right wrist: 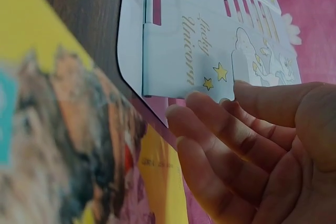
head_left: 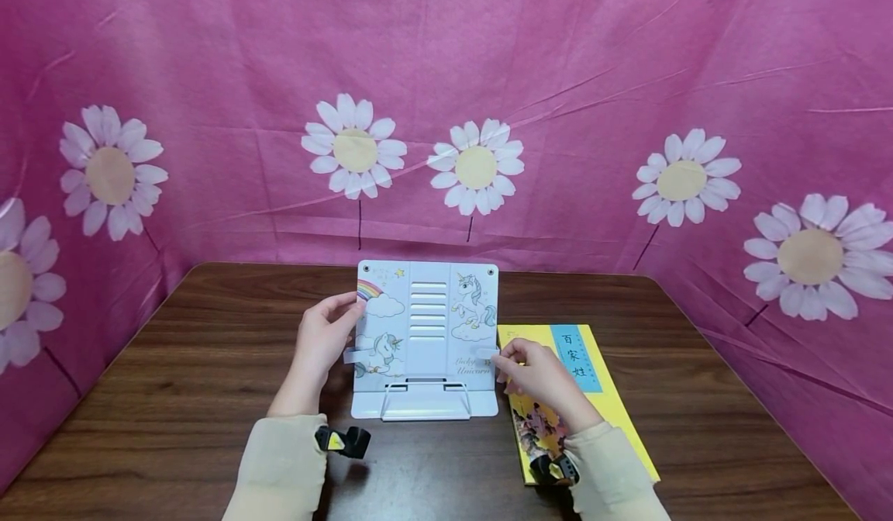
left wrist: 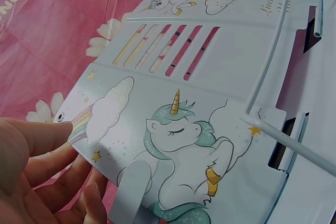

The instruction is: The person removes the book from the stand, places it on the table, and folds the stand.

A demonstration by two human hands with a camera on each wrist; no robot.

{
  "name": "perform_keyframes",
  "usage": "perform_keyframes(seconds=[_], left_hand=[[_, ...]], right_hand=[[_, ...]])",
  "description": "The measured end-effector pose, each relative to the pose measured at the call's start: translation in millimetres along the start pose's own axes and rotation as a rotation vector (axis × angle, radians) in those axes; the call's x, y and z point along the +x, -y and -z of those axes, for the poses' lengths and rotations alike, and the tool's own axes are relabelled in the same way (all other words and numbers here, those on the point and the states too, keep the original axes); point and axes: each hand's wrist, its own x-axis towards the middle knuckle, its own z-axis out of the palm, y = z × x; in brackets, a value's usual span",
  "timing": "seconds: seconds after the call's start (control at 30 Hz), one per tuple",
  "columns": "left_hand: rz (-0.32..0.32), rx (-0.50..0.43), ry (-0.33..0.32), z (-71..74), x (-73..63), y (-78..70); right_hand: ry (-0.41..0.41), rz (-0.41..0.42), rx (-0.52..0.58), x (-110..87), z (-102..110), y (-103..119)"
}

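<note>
A white metal book stand (head_left: 429, 358) printed with unicorns stands upright on the table, its back panel slotted and a wire rest folded at its base. My left hand (head_left: 326, 333) pinches its left edge, the thumb on the front by the rainbow and the fingers behind. At the right edge my right hand (head_left: 536, 374) pinches the page clip (right wrist: 240, 69), with the thumb on it and the fingers behind the panel. Another clip (left wrist: 130, 192) sticks out past the left edge, below the left hand. Under the right hand lies a yellow book (head_left: 614, 405).
The brown wooden table (head_left: 230, 335) reaches back to a pink cloth (head_left: 558, 48) printed with white daisies, which hangs behind and at both sides. A black strap (head_left: 343, 441) sits on the left wrist and another (head_left: 554, 470) on the right.
</note>
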Motion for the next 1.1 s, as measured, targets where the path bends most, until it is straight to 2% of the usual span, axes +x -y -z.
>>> perform_keyframes(seconds=[0.3, 0.67, 0.93, 1.1], left_hand=[[-0.003, 0.008, -0.005, -0.9, 0.2, 1.0], [-0.040, 0.077, -0.069, 1.0, 2.7, 2.1], [-0.002, 0.125, -0.075, 7.2, 2.8, 0.2], [0.007, 0.107, -0.064, 6.7, 2.5, -1.3]], right_hand=[[-0.013, -0.029, 0.001, -0.6, -2.3, 1.7], [-0.013, -0.056, 0.050, 1.5, -4.0, 1.0], [-0.006, -0.045, 0.038, 1.1, -4.1, 1.6], [0.016, -0.027, -0.033, -0.6, -3.1, 1.3]])
